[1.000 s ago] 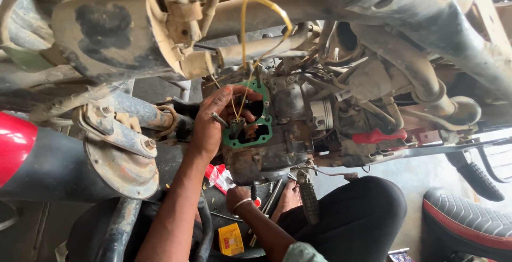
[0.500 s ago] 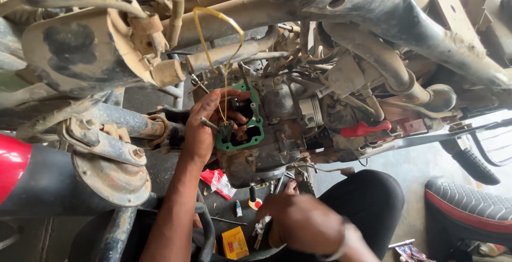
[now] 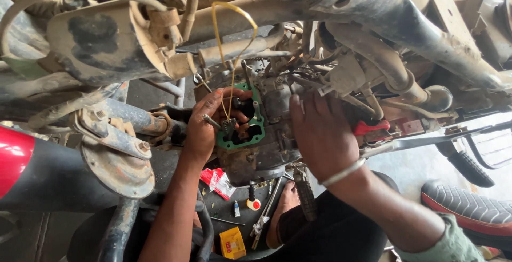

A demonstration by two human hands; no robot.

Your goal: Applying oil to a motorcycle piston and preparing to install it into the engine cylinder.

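Motorcycle engine block (image 3: pixel 266 134), cylinder removed, carrying a green gasket (image 3: pixel 260 134) on its open face. Left hand (image 3: pixel 205 128) lies on the gasket's left edge, fingers curled loosely over it; right hand (image 3: pixel 322 134) rests open-palmed just right of it, grasping nothing.

Left arm is bare right up to the frame edge. Right hand (image 3: pixel 322 134) has a thin silvery bangle (image 3: pixel 344 172) at the wrist, plus a greenish sleeve cuff (image 3: pixel 445 243) further up. Dark trousers (image 3: pixel 330 235), bare foot (image 3: pixel 282 214).
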